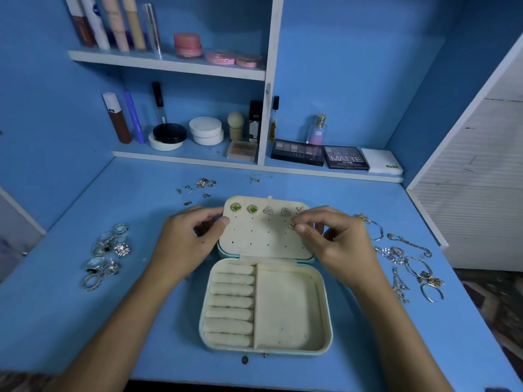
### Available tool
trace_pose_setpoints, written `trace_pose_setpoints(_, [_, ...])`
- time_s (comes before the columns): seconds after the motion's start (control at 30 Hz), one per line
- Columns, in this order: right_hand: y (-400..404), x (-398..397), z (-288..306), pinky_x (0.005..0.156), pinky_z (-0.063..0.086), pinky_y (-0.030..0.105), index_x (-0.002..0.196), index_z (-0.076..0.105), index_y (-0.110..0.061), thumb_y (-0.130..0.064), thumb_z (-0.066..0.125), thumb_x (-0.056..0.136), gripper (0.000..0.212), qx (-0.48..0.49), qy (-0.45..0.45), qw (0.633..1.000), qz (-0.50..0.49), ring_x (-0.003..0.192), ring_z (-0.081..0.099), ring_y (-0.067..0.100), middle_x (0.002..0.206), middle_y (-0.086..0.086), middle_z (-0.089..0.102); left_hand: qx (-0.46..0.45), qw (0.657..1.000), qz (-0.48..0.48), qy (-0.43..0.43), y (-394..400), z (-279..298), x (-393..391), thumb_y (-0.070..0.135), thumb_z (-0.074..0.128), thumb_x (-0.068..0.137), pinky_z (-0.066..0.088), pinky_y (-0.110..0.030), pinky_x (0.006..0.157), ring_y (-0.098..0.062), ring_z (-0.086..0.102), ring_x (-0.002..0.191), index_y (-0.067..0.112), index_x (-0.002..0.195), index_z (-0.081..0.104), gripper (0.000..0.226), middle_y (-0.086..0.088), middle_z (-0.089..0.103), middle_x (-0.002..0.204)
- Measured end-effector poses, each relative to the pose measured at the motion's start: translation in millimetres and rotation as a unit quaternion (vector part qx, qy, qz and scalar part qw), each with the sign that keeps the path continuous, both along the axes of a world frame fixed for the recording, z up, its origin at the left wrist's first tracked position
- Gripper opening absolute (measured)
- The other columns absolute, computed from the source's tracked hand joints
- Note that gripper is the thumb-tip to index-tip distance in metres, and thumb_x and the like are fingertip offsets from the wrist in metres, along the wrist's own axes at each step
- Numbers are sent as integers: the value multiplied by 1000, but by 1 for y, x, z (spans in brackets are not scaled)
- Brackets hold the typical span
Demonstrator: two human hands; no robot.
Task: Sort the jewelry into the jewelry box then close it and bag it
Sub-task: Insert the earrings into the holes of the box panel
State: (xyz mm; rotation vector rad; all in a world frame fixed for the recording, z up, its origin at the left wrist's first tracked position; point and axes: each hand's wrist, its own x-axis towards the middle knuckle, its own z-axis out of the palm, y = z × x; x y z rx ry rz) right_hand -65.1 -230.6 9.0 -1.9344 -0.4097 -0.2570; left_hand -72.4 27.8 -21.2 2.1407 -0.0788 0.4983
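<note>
While your right hand [336, 239] pinches a small gold earring [292, 227] between thumb and fingertip at the right edge of the lid panel [266, 236], keep your left hand [186, 239] where it is: its fingers curl round the panel's left edge, thumb on the face, and that steadies the board. Line the earring's post up with one of the small holes in the second row and push straight in, not at a slant, so the post does not bend or scratch the lining. The post itself is hidden under your fingers, so I cannot tell whether it is already seated. If a backing has to go on from behind, tilt the panel slightly instead of letting go.

The jewelry box [266, 306] lies open in the middle of the table [85, 321], cream inside with a pale blue shell. Its far half carries the holed panel, where two green earrings [243, 207], two triangular ones [276, 211] and one small leafy piece already sit in the top row. Its near half has ring rolls [230, 304] on the left and a bare tray on the right. Rings [109, 256] wait at the left, chains and bangles [407, 258] at the right, and loose studs [198, 186] lie beyond the box.
</note>
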Motion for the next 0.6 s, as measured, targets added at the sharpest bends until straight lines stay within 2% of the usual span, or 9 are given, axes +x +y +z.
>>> trace_pose_setpoints(0.1, [2, -2, -2, 56, 35, 11, 86, 78, -24, -5, 75, 85, 20, -6, 7, 1000, -9, 58, 51, 6, 83, -15, 71, 4, 1000, -3, -4, 0, -1, 0, 19, 71, 89, 45, -12, 65, -11, 61, 76, 22, 102, 78, 15, 6, 70, 81])
trace_pose_setpoints(0.2, [3, -3, -1, 54, 35, 13, 88, 77, -21, -9, 76, 86, 12, -5, 38, 999, -38, 50, 46, 5, 67, -25, 61, 12, 1000, -2, -13, 1, -1, 1, 19, 72, 88, 45, -11, 65, -11, 61, 76, 21, 103, 78, 16, 7, 70, 81])
trace_pose_setpoints(0.27, [3, -3, -1, 54, 35, 13, 86, 77, -21, -11, 77, 85, 10, -8, 37, 998, -45, 50, 47, 6, 64, -23, 58, 12, 1000, -3, -18, 1, 0, 1, 18, 72, 88, 43, -10, 64, -10, 61, 74, 22, 104, 78, 17, 7, 69, 80])
trace_pose_setpoints(0.37, [4, -4, -1, 55, 34, 10, 83, 79, -20, -7, 77, 85, 13, -11, 17, 999, -44, 53, 49, 6, 73, -24, 65, 6, 1000, -4, -22, 2, -1, 0, 19, 72, 88, 44, -13, 63, -13, 59, 72, 23, 105, 77, 18, 4, 68, 79])
trace_pose_setpoints(0.47, [4, -4, -3, 55, 38, 14, 81, 79, -22, -5, 76, 84, 18, -8, 4, 999, -41, 57, 51, 8, 83, -19, 71, -7, 1000, -5, -28, 2, 0, 1, 19, 72, 88, 47, -22, 64, -17, 59, 71, 25, 106, 76, 19, 1, 68, 80])
trace_pose_setpoints(0.6, [8, -6, -4, 55, 39, 13, 78, 79, -23, -3, 77, 81, 21, -7, -6, 999, -46, 57, 53, 12, 85, -18, 72, -27, 999, -15, -41, 1, 0, 0, 20, 73, 88, 49, -32, 68, -20, 61, 74, 27, 108, 75, 21, -1, 67, 81])
